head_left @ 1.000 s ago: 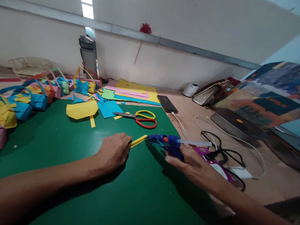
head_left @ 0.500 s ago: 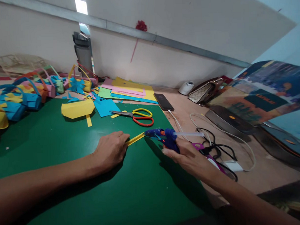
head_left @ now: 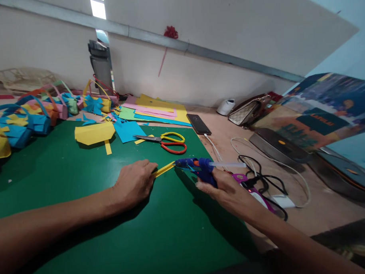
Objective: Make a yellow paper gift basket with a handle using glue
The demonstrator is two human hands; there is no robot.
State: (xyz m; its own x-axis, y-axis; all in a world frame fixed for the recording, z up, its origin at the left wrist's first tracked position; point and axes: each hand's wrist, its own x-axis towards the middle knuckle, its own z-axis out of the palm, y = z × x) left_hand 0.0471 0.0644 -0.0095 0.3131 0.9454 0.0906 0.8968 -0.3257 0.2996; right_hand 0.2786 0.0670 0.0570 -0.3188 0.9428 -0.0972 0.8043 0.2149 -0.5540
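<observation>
My left hand (head_left: pixel 134 182) is closed on a narrow yellow paper strip (head_left: pixel 164 169), which sticks out to the right of the fingers above the green mat (head_left: pixel 123 243). In my right hand (head_left: pixel 229 191) is a blue hot glue gun (head_left: pixel 198 167), a clear glue stick (head_left: pixel 229 164) jutting from its back. The gun's nozzle meets the far end of the strip; whether glue is coming out is too small to tell. Just beyond lie scissors (head_left: pixel 161 141) with one yellow and one red handle. A folded yellow paper piece (head_left: pixel 95 133) rests farther left.
Small paper baskets (head_left: pixel 40 120) line the back left. Coloured paper sheets (head_left: pixel 157 110) and a phone (head_left: pixel 199 124) lie at the back. On the right, black cables (head_left: pixel 268 182) tangle around a purple power strip (head_left: pixel 267 204). A grey bottle (head_left: pixel 101 66) stands by the wall.
The glue gun and my right hand have shifted very slightly left, the nozzle staying at the strip's end. My left hand keeps its hold.
</observation>
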